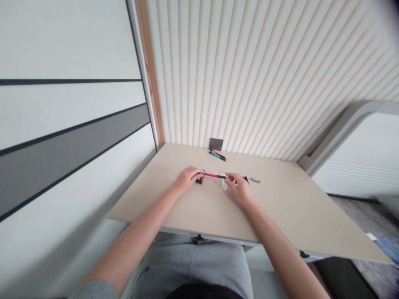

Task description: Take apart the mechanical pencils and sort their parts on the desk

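Note:
A pink and black pen [212, 175] is stretched level between my two hands, above the table. My left hand [186, 178] pinches its left end. At the other end, the fingers of my right hand [238, 186] are closed around the tip. Beneath and beside my left fingers lie pink, teal and black pen barrels [200, 179], partly covered. Several thin white sticks [223, 182], probably pen refills, lie side by side just left of my right hand. Small black parts [246, 180] show behind my right hand, mostly hidden by it.
Two pens [217, 155], one pink and one teal, lie near the wall below a dark socket [216, 144]. A row of small springs [255, 180] sits right of my right hand. The beige table [289, 207] meets a ribbed wall behind and a white panel at left.

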{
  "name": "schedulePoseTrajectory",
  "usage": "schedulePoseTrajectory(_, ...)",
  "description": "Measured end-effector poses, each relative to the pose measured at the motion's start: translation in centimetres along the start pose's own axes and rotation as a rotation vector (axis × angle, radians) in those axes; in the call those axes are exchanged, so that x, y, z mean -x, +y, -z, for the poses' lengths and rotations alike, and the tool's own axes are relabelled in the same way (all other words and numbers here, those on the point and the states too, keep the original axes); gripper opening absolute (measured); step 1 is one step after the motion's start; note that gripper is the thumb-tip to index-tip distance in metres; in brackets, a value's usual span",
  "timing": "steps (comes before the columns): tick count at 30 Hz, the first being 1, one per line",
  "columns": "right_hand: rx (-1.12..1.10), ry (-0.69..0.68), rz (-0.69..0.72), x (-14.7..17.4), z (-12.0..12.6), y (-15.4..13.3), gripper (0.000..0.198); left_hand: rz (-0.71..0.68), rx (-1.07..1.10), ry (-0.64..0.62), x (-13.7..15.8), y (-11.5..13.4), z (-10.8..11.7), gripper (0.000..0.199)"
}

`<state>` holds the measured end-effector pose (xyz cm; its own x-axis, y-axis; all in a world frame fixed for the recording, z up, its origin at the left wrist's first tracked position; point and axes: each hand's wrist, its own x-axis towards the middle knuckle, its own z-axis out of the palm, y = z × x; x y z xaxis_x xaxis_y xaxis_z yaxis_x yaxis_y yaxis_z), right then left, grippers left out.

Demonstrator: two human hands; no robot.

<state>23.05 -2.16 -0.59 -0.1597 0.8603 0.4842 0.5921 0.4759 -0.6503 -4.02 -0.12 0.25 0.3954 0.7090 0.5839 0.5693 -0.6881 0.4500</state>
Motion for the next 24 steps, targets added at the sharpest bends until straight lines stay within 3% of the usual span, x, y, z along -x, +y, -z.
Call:
schedulePoseTrajectory(5, 0.002, -0.079, -0.031, 0.00, 0.17, 0.00, 0.039, -0.020, -0.003, 0.009, -0.05, 0.15, 0.10, 0.024)
schedulePoseTrajectory(8, -0.015, -0.048, -0.051, 0.00, 0.13, 0.07, 0.027, -0.029, -0.001, 0.009, -0.02, 0.30, 0.14, 0.022)
schedulePoseTrajectory(16, -0.055, -0.090, -0.056, 0.04, 0.15, -0.17, 0.040, -0.058, 0.001, 0.056, 0.04, -0.06, -0.06, 0.023)
schedulePoseTrajectory(24, -0.087, -0.059, -0.102, 0.12, 0.17, -0.37, 0.036, -0.068, 0.004, 0.056, 0.06, 0.14, -0.05, 0.020)
